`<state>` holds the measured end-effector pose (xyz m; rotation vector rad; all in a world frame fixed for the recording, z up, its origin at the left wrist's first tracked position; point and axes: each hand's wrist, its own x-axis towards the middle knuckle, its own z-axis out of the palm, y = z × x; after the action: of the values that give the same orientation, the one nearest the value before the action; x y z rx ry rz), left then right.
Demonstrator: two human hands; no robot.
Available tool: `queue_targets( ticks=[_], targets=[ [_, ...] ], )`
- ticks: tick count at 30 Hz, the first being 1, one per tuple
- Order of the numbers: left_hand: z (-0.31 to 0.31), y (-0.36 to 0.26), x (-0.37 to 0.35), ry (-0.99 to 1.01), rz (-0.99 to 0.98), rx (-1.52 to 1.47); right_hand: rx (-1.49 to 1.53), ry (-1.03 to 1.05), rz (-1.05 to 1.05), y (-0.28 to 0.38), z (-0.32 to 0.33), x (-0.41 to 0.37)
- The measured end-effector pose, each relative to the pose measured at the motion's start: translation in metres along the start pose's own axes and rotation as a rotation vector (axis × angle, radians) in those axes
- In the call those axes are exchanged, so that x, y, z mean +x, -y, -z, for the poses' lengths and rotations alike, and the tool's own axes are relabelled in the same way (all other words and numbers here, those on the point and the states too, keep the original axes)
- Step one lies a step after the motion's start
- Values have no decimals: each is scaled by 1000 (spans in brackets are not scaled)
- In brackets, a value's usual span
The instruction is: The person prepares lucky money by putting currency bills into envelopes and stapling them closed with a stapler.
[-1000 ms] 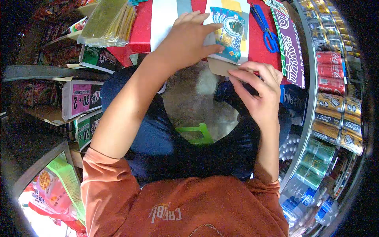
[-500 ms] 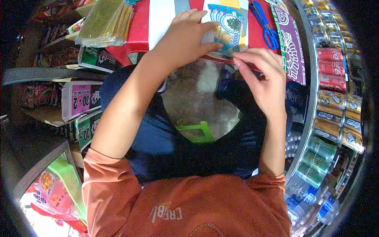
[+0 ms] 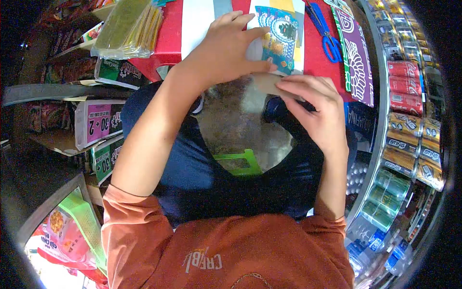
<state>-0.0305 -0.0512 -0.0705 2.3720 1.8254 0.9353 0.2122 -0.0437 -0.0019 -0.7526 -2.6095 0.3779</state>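
Note:
My left hand [image 3: 233,48] rests on the white paper [image 3: 195,24] with its fingers spread, thumb and fingertips along the left edge of a fanned stack of blue printed slips [image 3: 281,41] that shows "10000". At the table's front edge, my right hand [image 3: 315,98] has its fingers pinched on a beige strip [image 3: 264,84]. The strip stretches left from those fingers, just below the slips. Blue-handled scissors [image 3: 329,45] lie to the right of the slips on the red tabletop [image 3: 168,29].
Clear plastic-wrapped yellowish packets [image 3: 127,31] are piled at the table's left. A purple patterned box [image 3: 353,62] stands by its right edge. Shelves of boxed snacks [image 3: 98,123] line the left, and drink cans [image 3: 404,86] the right. Between my legs is a green plastic object [image 3: 238,161].
My right hand has moved slightly down and left, and more of the beige strip shows below the table edge. The slips sit slightly lower in view; my left hand stays nearly in place.

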Motion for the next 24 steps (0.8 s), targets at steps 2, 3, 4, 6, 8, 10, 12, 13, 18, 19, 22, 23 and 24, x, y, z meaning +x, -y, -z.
queue_targets(
  ticks=[2,3,4,6,8,10,12,13,18,19,22,23,24],
  targets=[
    [2,-1,-1,9,0,-1,-14,-12,7,1,-2,-2],
    [2,-2,-1,14,0,0,-18,-19,8,1,-3,-3],
    [2,-1,-1,16,0,2,-22,-25,10,1,-3,-4],
    [1,-1,0,19,-1,6,-22,-32,12,2,-4,-5],
    [-3,1,-1,-10,-19,-4,-25,-39,14,2,-4,-7],
    [-4,2,-1,-24,-28,-11,-30,-45,18,2,-5,-8],
    [-5,3,-1,-23,-28,-16,-38,-43,25,1,-6,-9],
    [-5,3,-1,-23,-31,-21,-42,-41,29,1,-6,-10],
    [-5,3,-1,-26,-32,-24,-38,-36,22,2,-6,-11],
    [-5,2,-1,-27,-28,-21,-38,-38,20,2,-6,-11],
    [-5,2,-2,-26,-23,-22,-34,-41,20,3,-5,-10],
    [-6,3,-1,-24,-25,-29,-37,-50,24,3,-5,-9],
    [-6,4,-1,-22,-26,-36,-39,-59,27,3,-5,-9]
  ],
)
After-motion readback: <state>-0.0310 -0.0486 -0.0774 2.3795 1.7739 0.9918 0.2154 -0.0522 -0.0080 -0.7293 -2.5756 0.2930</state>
